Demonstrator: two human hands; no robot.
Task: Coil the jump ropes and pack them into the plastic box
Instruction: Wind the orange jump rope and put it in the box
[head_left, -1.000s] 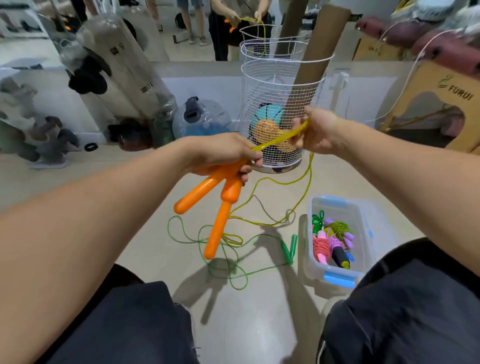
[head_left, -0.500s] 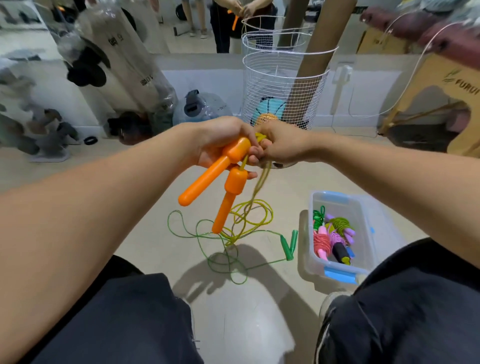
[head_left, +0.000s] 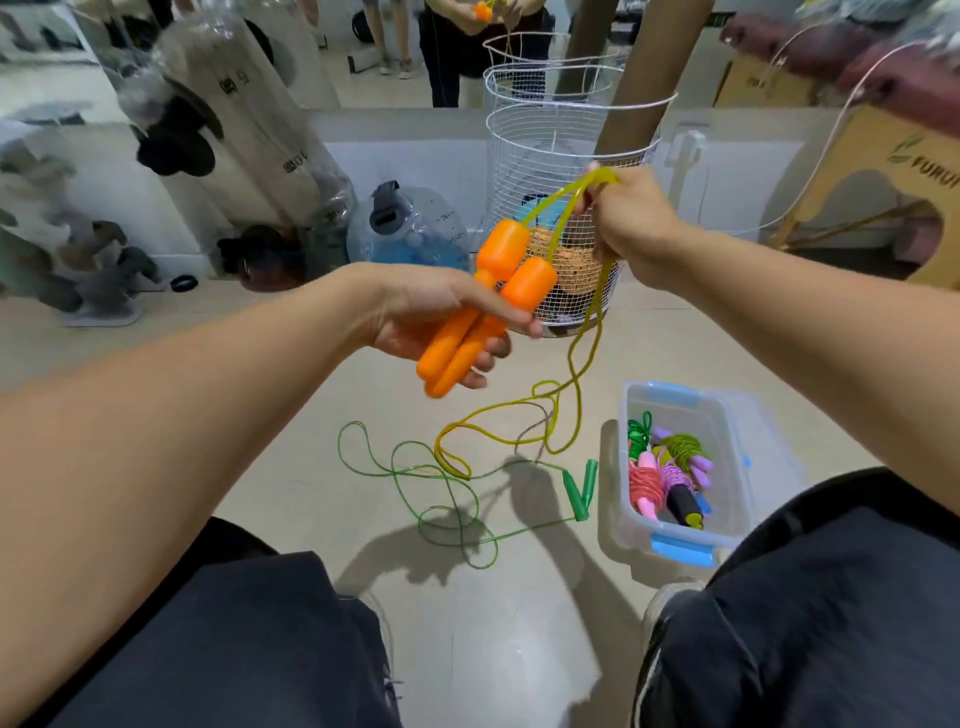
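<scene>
My left hand (head_left: 447, 317) grips the two orange handles (head_left: 488, 301) of a jump rope, held side by side and pointing up to the right. My right hand (head_left: 623, 223) pinches a loop of its yellow cord (head_left: 582, 358) higher up; the rest hangs down and trails on the floor. A second rope with a thin green cord (head_left: 447, 499) and green handles (head_left: 579, 491) lies loose on the floor. The clear plastic box (head_left: 748, 467) with blue clips stands open at the right, holding several coiled ropes (head_left: 665, 473).
A white wire basket (head_left: 550, 156) with balls and a cardboard tube stands just behind my hands. A water jug (head_left: 410, 228) and plastic-wrapped items are at the left, a wooden stool (head_left: 883, 171) at the right. My knees frame the bare floor; people stand in the background.
My hands have come apart: the right hand rose up and right, drawing a cord loop out. The left hand turned the orange handles together so their thick ends point upward.
</scene>
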